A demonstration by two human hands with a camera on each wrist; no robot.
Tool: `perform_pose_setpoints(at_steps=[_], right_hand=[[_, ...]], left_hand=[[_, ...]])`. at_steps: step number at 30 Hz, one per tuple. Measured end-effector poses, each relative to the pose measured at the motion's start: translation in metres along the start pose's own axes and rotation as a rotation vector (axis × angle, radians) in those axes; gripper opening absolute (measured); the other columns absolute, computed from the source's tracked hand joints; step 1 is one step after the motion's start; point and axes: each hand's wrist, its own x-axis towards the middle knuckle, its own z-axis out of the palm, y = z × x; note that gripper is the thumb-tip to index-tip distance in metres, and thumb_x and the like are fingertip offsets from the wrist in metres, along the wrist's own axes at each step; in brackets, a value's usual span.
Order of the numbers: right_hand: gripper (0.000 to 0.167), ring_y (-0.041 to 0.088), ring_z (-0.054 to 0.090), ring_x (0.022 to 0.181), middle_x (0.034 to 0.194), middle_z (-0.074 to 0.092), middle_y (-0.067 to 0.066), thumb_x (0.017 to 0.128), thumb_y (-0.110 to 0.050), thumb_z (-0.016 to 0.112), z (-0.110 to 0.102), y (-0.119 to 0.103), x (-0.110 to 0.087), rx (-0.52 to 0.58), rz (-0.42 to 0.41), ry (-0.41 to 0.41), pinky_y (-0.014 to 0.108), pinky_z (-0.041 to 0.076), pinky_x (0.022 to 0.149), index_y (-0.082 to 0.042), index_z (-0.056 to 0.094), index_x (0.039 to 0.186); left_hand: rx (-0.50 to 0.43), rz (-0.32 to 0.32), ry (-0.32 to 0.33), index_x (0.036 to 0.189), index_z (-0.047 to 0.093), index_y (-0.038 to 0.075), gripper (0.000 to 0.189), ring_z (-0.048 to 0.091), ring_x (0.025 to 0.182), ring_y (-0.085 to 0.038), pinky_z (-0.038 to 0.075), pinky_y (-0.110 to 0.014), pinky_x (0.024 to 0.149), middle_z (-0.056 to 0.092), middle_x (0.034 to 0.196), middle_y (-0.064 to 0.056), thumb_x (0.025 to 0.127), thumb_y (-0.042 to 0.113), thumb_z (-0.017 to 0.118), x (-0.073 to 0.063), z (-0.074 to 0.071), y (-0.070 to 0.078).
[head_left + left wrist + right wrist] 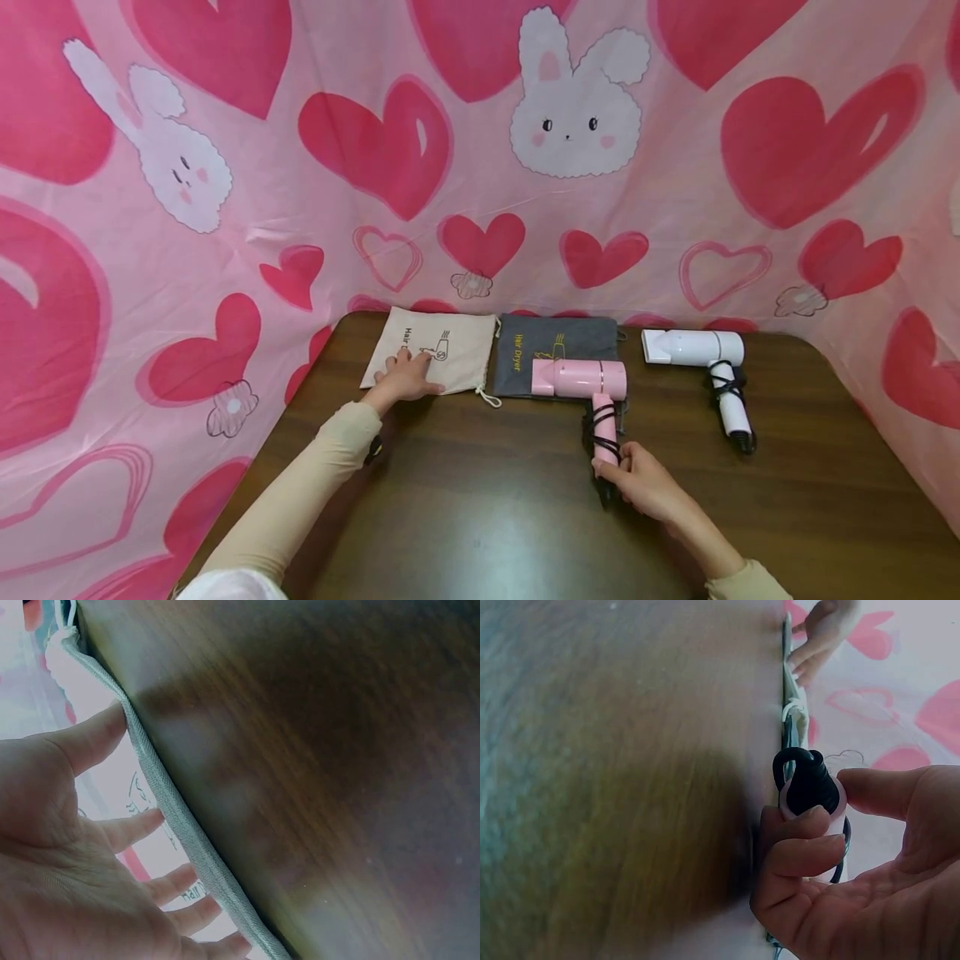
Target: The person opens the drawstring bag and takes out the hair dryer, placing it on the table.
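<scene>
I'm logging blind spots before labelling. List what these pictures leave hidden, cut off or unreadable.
- Pink hair dryer: handle end hidden in the head view by the right hand; right wrist view shows only the cord-wrapped end.
- Beige pouch: print partly covered by the left hand; a blurred edge in the left wrist view.
- Grey pouch: lower part under the pink dryer.
- White hair dryer: absent from both wrist views.

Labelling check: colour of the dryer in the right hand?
Pink dryer, black cord round its handle; head view.
</scene>
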Motion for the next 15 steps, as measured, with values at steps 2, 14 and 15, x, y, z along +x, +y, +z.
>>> perform_pose_setpoints(at_steps=[2, 14, 15], right_hand=[[0.072, 0.023, 0.055, 0.06, 0.077, 0.058, 0.009, 0.09, -0.056, 0.079, 0.002, -0.001, -0.002, -0.009, 0.004, 0.015, 0.033, 0.043, 0.05, 0.005, 0.051, 0.118], [0.058, 0.022, 0.055, 0.06, 0.079, 0.057, 0.009, 0.099, -0.038, 0.074, 0.0, -0.052, -0.043, -0.039, 0.015, 0.028, 0.035, 0.046, 0.049, 0.011, 0.052, 0.12], [0.056, 0.022, 0.055, 0.062, 0.08, 0.057, 0.008, 0.1, -0.036, 0.072, -0.001, -0.058, -0.047, -0.043, 0.03, 0.037, 0.035, 0.047, 0.05, 0.011, 0.052, 0.122]], left_hand=[[0.005, -0.004, -0.003, 0.156, 0.048, 0.01, 0.081, 0.028, 0.139, -0.052, 0.019, -0.079, 0.108, 0.033, 0.156, -0.029, 0.091, 0.046, 0.081, 0.001, 0.002, -0.003], [0.012, 0.042, -0.005, 0.154, 0.049, 0.01, 0.076, 0.029, 0.139, -0.055, 0.02, -0.079, 0.106, 0.034, 0.155, -0.03, 0.094, 0.048, 0.076, 0.0, 0.001, -0.008], [0.01, 0.046, -0.005, 0.154, 0.049, 0.01, 0.072, 0.03, 0.139, -0.055, 0.022, -0.078, 0.106, 0.034, 0.155, -0.031, 0.096, 0.046, 0.073, -0.001, -0.001, -0.008]])
